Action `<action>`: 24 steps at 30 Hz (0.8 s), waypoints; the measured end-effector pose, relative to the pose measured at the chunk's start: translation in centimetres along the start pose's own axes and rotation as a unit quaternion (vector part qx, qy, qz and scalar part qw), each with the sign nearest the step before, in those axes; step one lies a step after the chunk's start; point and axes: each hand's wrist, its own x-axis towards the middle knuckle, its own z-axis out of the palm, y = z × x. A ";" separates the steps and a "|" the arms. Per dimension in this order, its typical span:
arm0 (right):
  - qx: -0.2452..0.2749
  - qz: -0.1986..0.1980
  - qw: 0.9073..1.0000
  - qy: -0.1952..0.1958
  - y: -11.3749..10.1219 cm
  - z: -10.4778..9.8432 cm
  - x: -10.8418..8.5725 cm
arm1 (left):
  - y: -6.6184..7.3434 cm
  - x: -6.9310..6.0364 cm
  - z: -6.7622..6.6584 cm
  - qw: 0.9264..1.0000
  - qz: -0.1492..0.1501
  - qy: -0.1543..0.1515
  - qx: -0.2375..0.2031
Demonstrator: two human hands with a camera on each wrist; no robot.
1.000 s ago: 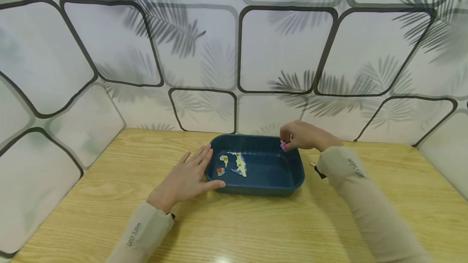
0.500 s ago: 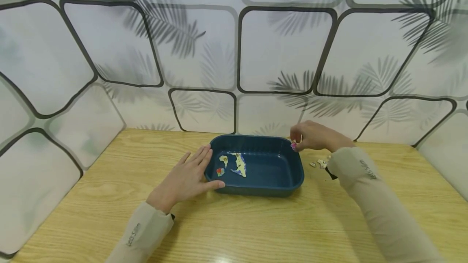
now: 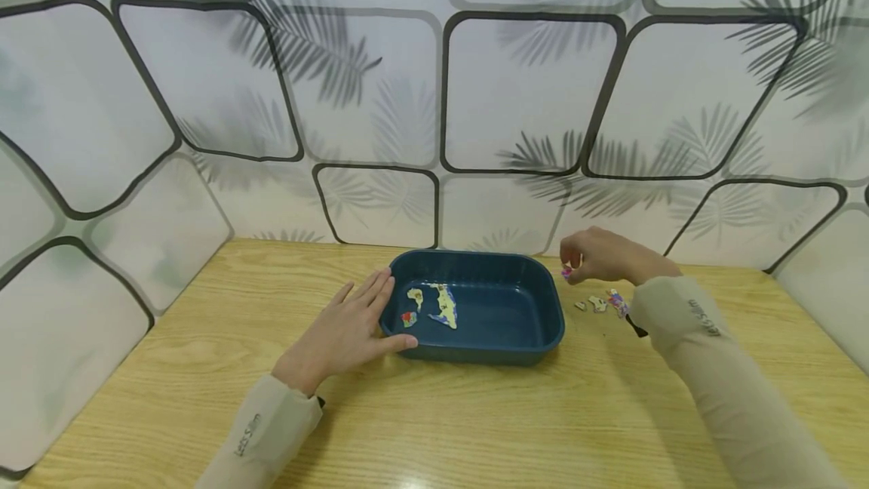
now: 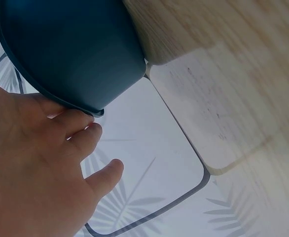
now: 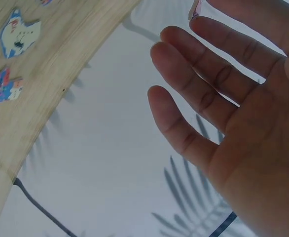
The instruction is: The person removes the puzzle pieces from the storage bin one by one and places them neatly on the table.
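Observation:
My left hand [image 3: 346, 334] rests on the left end of a dark blue basin [image 3: 475, 353], fingers straight over the rim and thumb at the front edge; the left wrist view shows the fingertips touching the rim. Just beyond the basin's right rim, my right hand [image 3: 600, 256] pinches a small pink printed piece [image 3: 566, 273] between thumb and fingertip. Only an edge of that flat piece [image 5: 195, 9] shows in the right wrist view. Inside the basin, at its left, lie a large cream-and-blue piece [image 3: 446, 309], a smaller cream piece [image 3: 416, 297] and a red-and-green piece [image 3: 409, 318].
Right of the basin, on the wooden table [image 3: 475, 421], lie small flat pieces: a cream one [image 3: 597, 304], a tiny one [image 3: 580, 306] and a colourful one [image 3: 617, 303] near my right sleeve. A leaf-patterned wall [image 3: 380, 119] stands close behind the basin.
My right hand has moved right, from above the basin's right end to beyond its rim, carrying the pink piece. More pieces on the table have come into view. The left hand has stayed put.

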 end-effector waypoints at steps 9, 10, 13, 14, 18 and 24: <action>-0.007 0.008 1.000 0.002 1.4 -0.2 -1.2 | 0.0 0.0 -0.1 1.000 -0.003 -0.002 0.000; -0.008 0.010 1.000 0.001 1.6 -0.2 -1.3 | 0.0 0.0 -0.1 1.000 -0.003 -0.002 -0.001; -0.006 0.017 1.000 -0.006 2.0 -0.1 -1.8 | 0.0 -0.1 -0.1 1.000 -0.006 -0.004 0.001; -0.006 0.020 1.000 -0.008 2.2 0.0 -1.9 | 0.0 -0.1 -0.1 1.000 -0.005 -0.003 0.001; -0.008 0.029 0.999 -0.010 3.0 0.3 -2.5 | 0.0 0.0 -0.1 1.000 -0.003 0.000 0.001; -0.007 0.031 0.999 -0.010 4.3 0.8 -3.3 | 0.0 0.0 0.0 1.000 0.000 0.002 0.001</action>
